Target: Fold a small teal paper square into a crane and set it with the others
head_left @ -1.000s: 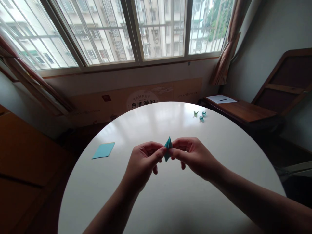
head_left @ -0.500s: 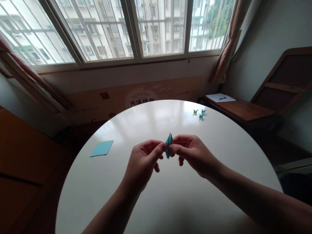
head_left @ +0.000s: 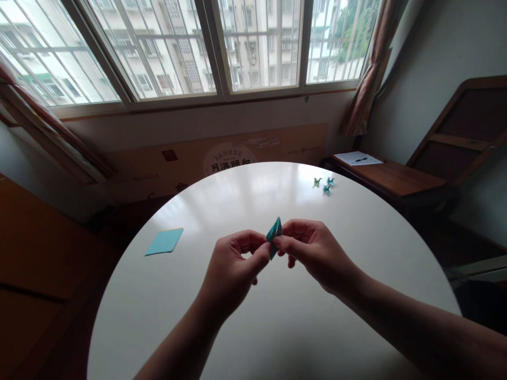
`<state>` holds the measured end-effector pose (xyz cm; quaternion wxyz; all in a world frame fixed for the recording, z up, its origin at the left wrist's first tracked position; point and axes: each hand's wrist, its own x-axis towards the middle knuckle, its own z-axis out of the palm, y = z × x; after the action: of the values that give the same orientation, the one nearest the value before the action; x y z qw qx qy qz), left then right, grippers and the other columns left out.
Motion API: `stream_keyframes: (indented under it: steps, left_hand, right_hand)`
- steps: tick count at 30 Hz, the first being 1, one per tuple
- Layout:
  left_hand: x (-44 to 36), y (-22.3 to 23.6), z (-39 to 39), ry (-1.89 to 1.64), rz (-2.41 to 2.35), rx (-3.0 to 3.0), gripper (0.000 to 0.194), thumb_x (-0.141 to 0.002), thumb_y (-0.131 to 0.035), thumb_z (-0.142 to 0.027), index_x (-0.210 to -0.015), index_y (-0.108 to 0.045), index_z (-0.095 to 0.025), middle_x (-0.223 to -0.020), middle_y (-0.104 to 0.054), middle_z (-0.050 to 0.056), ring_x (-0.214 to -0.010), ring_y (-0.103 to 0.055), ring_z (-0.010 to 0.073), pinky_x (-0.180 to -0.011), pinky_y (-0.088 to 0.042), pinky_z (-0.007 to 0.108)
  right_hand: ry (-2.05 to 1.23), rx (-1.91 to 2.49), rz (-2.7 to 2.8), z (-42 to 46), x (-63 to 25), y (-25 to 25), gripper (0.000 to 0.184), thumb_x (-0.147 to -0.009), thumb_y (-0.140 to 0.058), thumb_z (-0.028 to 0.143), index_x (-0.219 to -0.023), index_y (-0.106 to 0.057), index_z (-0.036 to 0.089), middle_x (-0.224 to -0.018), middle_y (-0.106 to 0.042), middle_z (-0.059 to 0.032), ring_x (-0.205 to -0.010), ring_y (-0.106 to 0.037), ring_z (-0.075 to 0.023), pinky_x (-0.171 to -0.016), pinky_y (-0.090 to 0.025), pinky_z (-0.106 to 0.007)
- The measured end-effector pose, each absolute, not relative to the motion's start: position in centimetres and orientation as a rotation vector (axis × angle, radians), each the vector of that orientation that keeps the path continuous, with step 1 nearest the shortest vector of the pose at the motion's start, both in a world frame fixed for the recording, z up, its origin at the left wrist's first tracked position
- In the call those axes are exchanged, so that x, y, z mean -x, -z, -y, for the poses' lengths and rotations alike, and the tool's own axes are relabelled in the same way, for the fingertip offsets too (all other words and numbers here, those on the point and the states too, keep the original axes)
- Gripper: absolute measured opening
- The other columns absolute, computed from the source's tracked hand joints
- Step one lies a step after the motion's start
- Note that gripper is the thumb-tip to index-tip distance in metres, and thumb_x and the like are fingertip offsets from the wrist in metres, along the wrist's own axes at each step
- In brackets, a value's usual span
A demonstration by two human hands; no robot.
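A small folded piece of teal paper (head_left: 274, 237) is held up above the middle of the round white bench (head_left: 293, 327), its pointed end directed upward and leaning slightly to the right of the view. It is pinched from both sides: by the thumb and fingers of the left hand (head_left: 241, 261) on one edge and by those of the right hand (head_left: 312, 248) on the other. The grip of each hand is closed on the paper, with the two thumbs turned toward the camera and nearly meeting at its middle. The lower folds are partly covered by the thumbs, so their exact shape cannot be made out.

On the left part of the bench, well apart from the hands, a flat stack of light-blue paper squares (head_left: 164, 241) is laid, probably more than one sheet, as a yellowish edge is shown at the back. Near the far right rim, three small folded paper birds (head_left: 326, 189) are grouped close together, one greenish and two teal. Beyond the rim, a white sheet with a pen (head_left: 361, 159) is seen on a wooden surface (head_left: 412, 177).
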<state>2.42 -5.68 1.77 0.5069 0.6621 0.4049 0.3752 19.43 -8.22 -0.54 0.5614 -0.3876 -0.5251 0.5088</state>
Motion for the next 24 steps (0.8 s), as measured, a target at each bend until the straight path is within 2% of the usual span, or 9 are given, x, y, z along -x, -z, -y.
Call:
stream_keyframes:
  steps: [10,17,24]
  left_hand:
    - [-1.77,-1.91,4.88,-0.937,-0.904,-1.535,0.021,-0.082,-0.073,-0.036,-0.083,-0.076,-0.016,-0.064,-0.062,0.002,-0.054,-0.052,0.0109,-0.037,-0.04,0.015]
    - [-2.24,-1.95,5.43,-1.006,-1.014,-1.618,0.012,-0.078,-0.073,-0.024,-0.072,-0.07,-0.014,-0.058,-0.059,-0.002,-0.044,-0.046,0.0063,-0.037,-0.038,0.015]
    - [-2.11,-1.76,5.17,-0.975,-0.948,-1.484,0.028,-0.083,-0.069,-0.04,-0.08,-0.073,-0.013,-0.061,-0.059,0.002,-0.053,-0.05,0.0112,-0.035,-0.038,0.016]
  right_hand:
    - [-1.193,0.951,1.337,8.23,-19.46,0.28,0.011,-0.082,-0.072,0.025,-0.084,-0.073,0.015,-0.076,-0.069,-0.003,-0.065,-0.061,-0.0129,-0.054,-0.048,-0.021]
    - [-1.198,0.965,1.393,8.58,-18.74,0.02,0.01,-0.08,-0.072,0.022,-0.087,-0.076,0.015,-0.076,-0.069,-0.0024,-0.068,-0.061,-0.013,-0.055,-0.046,-0.021]
    - [-1.24,0.976,1.306,7.89,-19.48,0.56,0.019,-0.083,-0.072,0.033,-0.085,-0.072,0.014,-0.077,-0.07,-0.004,-0.065,-0.062,-0.0135,-0.053,-0.047,-0.022]
